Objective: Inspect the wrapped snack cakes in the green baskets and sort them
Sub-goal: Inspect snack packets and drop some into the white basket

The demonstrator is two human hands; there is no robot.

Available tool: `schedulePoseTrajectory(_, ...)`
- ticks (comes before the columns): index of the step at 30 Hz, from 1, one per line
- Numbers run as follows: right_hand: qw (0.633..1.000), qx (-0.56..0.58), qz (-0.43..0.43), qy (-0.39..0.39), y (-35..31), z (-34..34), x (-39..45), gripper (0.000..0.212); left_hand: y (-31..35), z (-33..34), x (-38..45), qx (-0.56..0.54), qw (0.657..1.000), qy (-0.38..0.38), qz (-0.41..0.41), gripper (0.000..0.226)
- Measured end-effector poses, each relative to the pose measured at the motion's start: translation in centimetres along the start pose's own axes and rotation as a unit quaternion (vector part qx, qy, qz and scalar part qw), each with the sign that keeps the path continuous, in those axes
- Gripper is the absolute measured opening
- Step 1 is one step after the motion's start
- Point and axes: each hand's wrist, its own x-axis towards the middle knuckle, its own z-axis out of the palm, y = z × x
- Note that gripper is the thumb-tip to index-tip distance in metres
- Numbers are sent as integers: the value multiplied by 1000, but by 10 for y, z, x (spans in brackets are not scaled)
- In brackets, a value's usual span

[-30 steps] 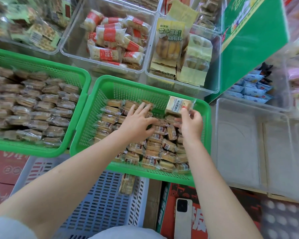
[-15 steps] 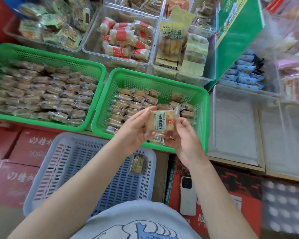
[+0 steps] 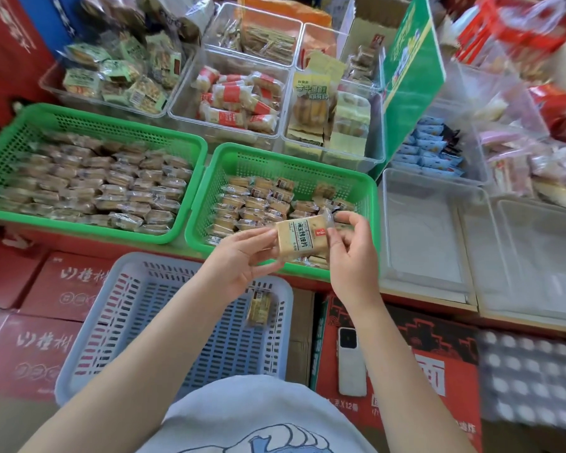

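Both hands hold one wrapped snack cake (image 3: 299,238) label-up over the near edge of the right green basket (image 3: 307,165). My left hand (image 3: 242,259) pinches its left end and my right hand (image 3: 350,253) pinches its right end. That basket holds several wrapped cakes in rows. The left green basket (image 3: 79,124) is packed with several more. Below my left forearm, a grey-blue slotted basket (image 3: 118,308) holds a single wrapped cake (image 3: 258,308).
Clear bins of other snacks (image 3: 239,99) stand behind the green baskets, beside a green sign (image 3: 412,70). An empty clear bin (image 3: 425,230) sits to the right. A white phone (image 3: 352,361) lies on a red carton (image 3: 438,371). More red cartons (image 3: 62,282) lie at the left.
My right hand lifted one cake out of the right green basket and drew it toward me. My left hand left the pile and took the cake's other end. The camera pulled back.
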Motion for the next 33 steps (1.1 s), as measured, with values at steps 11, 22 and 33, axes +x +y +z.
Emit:
schedulePoseTrajectory(11, 980, 97, 172, 5, -4, -1, -21, 28, -1, 2, -12, 81, 996, -21, 42, 16)
schedulePoseTrajectory(22, 969, 183, 166, 16, -5, -3, -28, 23, -6, -17, -18, 118, 986, -80, 91, 30)
schedulePoseTrajectory(33, 839, 467, 265, -85, -9, -5, -34, 18, -6, -15, -22, 78, 988, -93, 90, 15)
